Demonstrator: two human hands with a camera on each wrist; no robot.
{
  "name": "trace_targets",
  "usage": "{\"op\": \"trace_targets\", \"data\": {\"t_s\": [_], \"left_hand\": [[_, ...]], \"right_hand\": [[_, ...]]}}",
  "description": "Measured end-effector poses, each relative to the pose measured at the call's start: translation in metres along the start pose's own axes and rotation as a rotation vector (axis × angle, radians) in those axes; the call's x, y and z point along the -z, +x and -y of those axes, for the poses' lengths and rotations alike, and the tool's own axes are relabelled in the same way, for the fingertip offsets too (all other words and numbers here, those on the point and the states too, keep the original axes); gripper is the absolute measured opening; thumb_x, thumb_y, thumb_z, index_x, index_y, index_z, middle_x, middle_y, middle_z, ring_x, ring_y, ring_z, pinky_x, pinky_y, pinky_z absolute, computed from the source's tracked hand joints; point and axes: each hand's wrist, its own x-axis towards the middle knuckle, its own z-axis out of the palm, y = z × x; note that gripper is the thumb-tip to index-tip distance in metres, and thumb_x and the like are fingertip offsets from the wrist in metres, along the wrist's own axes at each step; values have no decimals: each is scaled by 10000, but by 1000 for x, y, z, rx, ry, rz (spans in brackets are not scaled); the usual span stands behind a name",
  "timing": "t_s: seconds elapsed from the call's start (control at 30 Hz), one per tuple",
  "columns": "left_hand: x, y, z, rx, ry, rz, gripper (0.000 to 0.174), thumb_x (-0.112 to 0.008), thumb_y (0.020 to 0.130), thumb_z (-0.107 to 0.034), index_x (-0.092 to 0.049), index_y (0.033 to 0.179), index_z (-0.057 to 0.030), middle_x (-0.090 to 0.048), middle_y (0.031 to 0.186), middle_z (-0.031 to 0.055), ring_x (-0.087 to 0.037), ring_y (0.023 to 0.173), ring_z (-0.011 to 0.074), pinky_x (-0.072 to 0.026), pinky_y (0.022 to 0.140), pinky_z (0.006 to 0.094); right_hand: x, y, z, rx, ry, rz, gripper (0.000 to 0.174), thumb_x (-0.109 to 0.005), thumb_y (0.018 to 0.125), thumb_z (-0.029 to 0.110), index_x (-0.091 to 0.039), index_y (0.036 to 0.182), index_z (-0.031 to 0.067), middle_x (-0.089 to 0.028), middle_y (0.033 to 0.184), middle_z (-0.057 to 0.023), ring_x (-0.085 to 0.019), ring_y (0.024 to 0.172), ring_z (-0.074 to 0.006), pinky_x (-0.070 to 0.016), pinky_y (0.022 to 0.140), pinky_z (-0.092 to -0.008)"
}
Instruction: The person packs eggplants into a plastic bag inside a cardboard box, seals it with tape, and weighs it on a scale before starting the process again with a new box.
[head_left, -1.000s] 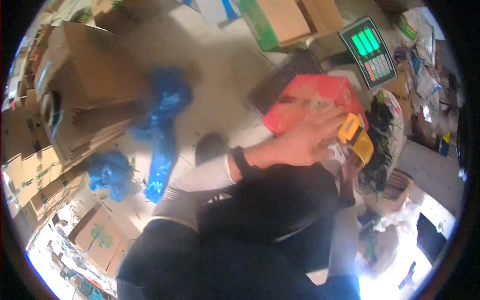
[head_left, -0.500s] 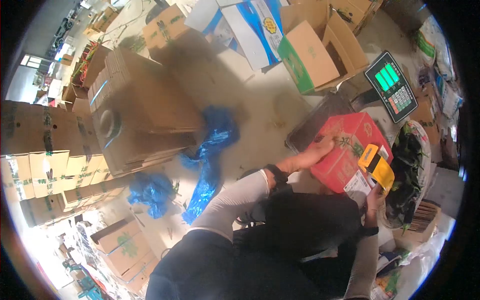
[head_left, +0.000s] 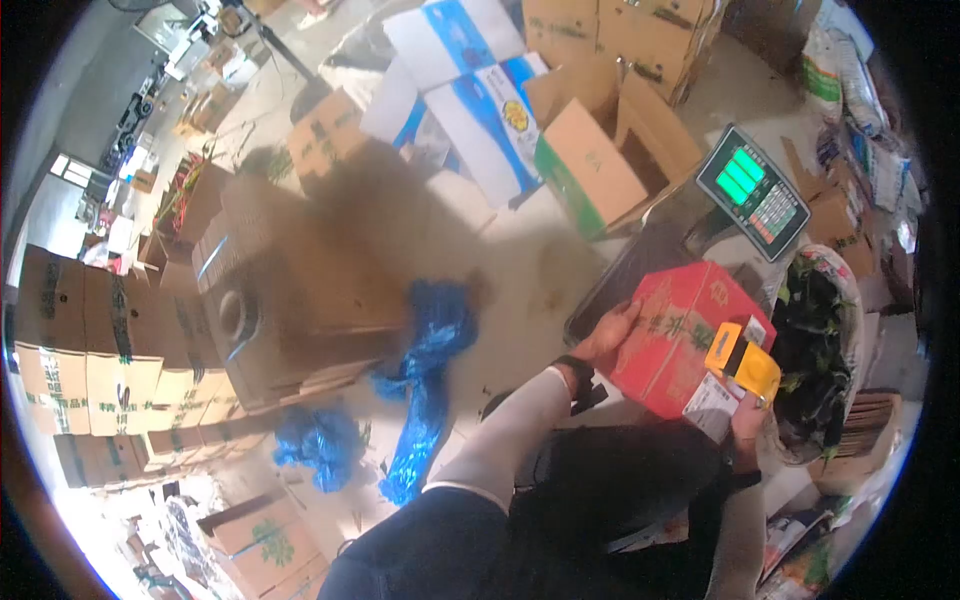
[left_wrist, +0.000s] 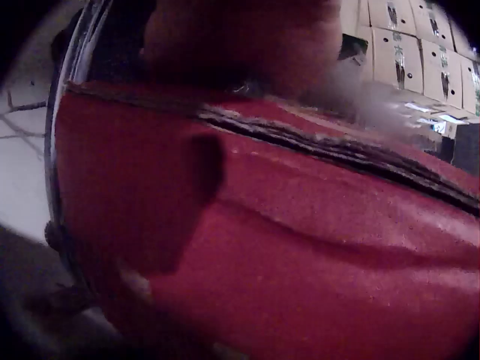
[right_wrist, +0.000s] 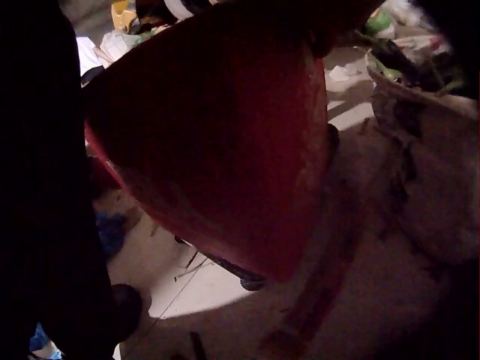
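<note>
A red carton [head_left: 680,330] sits tilted in front of the scale's dark platform [head_left: 630,280]; in the left wrist view its red face [left_wrist: 322,217] fills most of the frame. My left hand [head_left: 608,332] grips the carton's left edge, and part of that hand [left_wrist: 240,45] shows dark above the carton's edge. At the lower right corner, beside a white label [head_left: 712,400], my right hand [head_left: 748,420] holds a yellow tape dispenser [head_left: 745,362] against the carton. The carton's underside [right_wrist: 225,150] looks dark in the right wrist view; fingers there are unclear.
The scale's lit display [head_left: 752,190] stands beyond the carton. A basket of dark green vegetables [head_left: 815,350] is at right, an open brown box [head_left: 610,150] ahead. Blue plastic bags [head_left: 425,390] lie on the floor at left, near stacked cartons [head_left: 110,390].
My left hand has moved off the carton's top to its left edge. The head view has shifted, bringing more boxes into sight. The tape dispenser remains in my right hand.
</note>
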Motion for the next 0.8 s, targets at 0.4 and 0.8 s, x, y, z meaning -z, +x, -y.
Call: {"op": "trace_targets", "data": {"t_s": [0.4,0.8], "left_hand": [[-13,10,-5,257,-151,-80,527,-295,1042,-424,-558,1238,-11,-659,1101,136,-668,940,218,-531,850,368],[-33,-9,-110,-11,-5,177,600,-386,1008,-507,-446,1389,-48,-558,1296,110,-579,1099,172,-482,936,335]], "right_hand": [[-6,-4,26,-146,127,13,416,-522,899,40,-457,1297,-63,-568,1244,-174,-545,1170,-289,-419,994,-371],[-36,11,94,-15,238,44,595,-488,843,-60,-306,1409,-63,-529,1235,-197,-522,1172,-283,-381,1026,-360]]}}
